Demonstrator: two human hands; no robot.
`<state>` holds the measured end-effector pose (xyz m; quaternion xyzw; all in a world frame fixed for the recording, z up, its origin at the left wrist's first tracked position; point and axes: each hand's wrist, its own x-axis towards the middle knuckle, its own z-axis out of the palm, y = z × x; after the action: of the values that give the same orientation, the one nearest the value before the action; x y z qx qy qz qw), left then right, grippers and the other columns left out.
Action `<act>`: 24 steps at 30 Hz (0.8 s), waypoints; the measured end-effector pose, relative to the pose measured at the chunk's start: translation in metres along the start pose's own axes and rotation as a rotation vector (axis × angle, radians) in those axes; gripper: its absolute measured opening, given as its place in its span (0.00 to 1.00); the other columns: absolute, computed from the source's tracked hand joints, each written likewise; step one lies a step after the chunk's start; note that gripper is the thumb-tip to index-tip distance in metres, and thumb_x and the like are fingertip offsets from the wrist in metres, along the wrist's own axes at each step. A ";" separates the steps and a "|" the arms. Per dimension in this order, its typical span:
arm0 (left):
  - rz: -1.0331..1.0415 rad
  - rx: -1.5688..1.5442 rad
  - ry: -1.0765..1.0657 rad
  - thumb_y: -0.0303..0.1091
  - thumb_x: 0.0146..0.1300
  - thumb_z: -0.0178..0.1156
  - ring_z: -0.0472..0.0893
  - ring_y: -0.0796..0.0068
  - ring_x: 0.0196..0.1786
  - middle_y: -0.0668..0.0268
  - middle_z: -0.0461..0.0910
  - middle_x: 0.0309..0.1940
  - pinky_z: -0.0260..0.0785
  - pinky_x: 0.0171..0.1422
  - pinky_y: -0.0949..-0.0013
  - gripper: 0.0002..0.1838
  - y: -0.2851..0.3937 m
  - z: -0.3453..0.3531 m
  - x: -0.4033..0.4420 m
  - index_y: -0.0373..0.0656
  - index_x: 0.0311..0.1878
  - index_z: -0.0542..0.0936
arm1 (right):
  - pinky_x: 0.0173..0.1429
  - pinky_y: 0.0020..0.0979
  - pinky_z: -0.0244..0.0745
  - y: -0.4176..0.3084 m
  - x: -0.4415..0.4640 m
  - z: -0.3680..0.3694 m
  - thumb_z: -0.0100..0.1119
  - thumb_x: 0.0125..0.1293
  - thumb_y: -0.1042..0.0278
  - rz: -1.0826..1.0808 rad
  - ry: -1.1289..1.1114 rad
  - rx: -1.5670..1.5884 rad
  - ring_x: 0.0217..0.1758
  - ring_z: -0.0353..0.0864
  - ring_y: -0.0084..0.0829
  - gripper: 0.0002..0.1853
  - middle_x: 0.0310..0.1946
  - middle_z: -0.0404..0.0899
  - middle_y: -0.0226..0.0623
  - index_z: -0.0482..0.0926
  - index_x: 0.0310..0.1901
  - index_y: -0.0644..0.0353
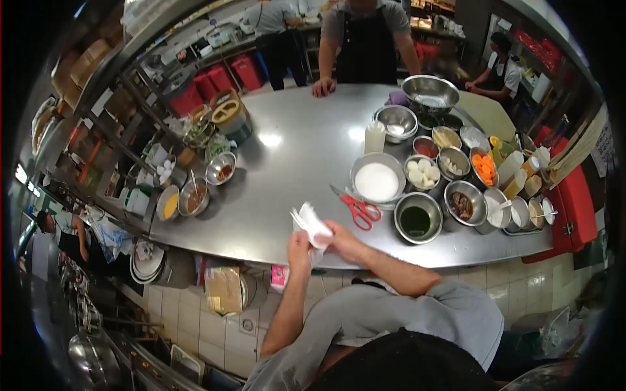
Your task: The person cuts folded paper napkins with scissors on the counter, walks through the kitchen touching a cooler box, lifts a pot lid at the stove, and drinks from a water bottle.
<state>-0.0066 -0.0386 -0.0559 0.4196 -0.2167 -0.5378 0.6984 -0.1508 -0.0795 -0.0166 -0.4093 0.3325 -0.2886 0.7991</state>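
Observation:
At the near edge of the steel table, my left hand (299,249) and my right hand (342,240) are both closed on a crumpled white paper napkin (309,220). Its upper end fans out in loose folds above my fingers. To the right of the napkin lie red-handled scissors (362,210), blades angled up and left, touched by neither hand. Beyond the scissors is a steel bowl of white contents (377,180). A steel bowl of dark green liquid (416,220) stands right of the scissors.
Several bowls crowd the steel table's (293,150) right side, including orange pieces (484,167) and a squeeze bottle (374,137). On the left are a bowl of yellow liquid (169,203) and a lidded tub (231,119). A person in an apron (365,45) stands opposite, one hand on the table.

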 end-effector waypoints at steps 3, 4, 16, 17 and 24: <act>-0.078 0.140 -0.077 0.42 0.69 0.43 0.70 0.63 0.56 0.57 0.70 0.53 0.60 0.62 0.58 0.20 0.004 0.005 -0.002 0.38 0.56 0.65 | 0.53 0.36 0.72 0.001 0.001 -0.001 0.56 0.58 0.73 -0.080 0.003 -0.088 0.51 0.72 0.28 0.23 0.47 0.71 0.34 0.64 0.55 0.61; -0.030 -0.212 -0.087 0.42 0.69 0.42 0.70 0.63 0.56 0.57 0.70 0.53 0.60 0.61 0.59 0.20 0.012 0.012 -0.007 0.38 0.56 0.66 | 0.52 0.35 0.72 0.003 0.005 -0.006 0.55 0.58 0.74 -0.079 0.009 0.032 0.51 0.72 0.28 0.22 0.48 0.71 0.34 0.64 0.55 0.61; 0.300 0.576 -0.059 0.29 0.56 0.61 0.74 0.77 0.44 0.62 0.77 0.42 0.67 0.48 0.71 0.19 0.031 0.002 -0.032 0.35 0.50 0.73 | 0.58 0.32 0.64 -0.021 -0.029 0.015 0.59 0.54 0.68 -0.336 -0.217 -0.656 0.59 0.65 0.29 0.33 0.55 0.67 0.36 0.59 0.63 0.58; 0.333 0.532 -0.023 0.27 0.56 0.61 0.76 0.81 0.37 0.65 0.80 0.34 0.68 0.41 0.76 0.13 0.037 0.004 -0.035 0.34 0.44 0.76 | 0.60 0.34 0.63 -0.026 -0.032 0.019 0.62 0.48 0.69 -0.759 -0.025 -1.083 0.61 0.64 0.36 0.37 0.53 0.67 0.41 0.60 0.63 0.58; 0.297 0.697 -0.365 0.27 0.55 0.61 0.76 0.81 0.36 0.66 0.80 0.34 0.68 0.42 0.75 0.12 0.082 0.011 -0.057 0.35 0.43 0.77 | 0.58 0.36 0.64 -0.114 -0.065 0.055 0.64 0.47 0.67 -0.756 -0.180 -1.757 0.57 0.66 0.41 0.31 0.50 0.69 0.40 0.67 0.56 0.58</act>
<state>0.0127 0.0167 0.0259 0.4930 -0.5641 -0.3910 0.5347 -0.1694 -0.0632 0.1236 -0.9629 0.2135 -0.1424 0.0836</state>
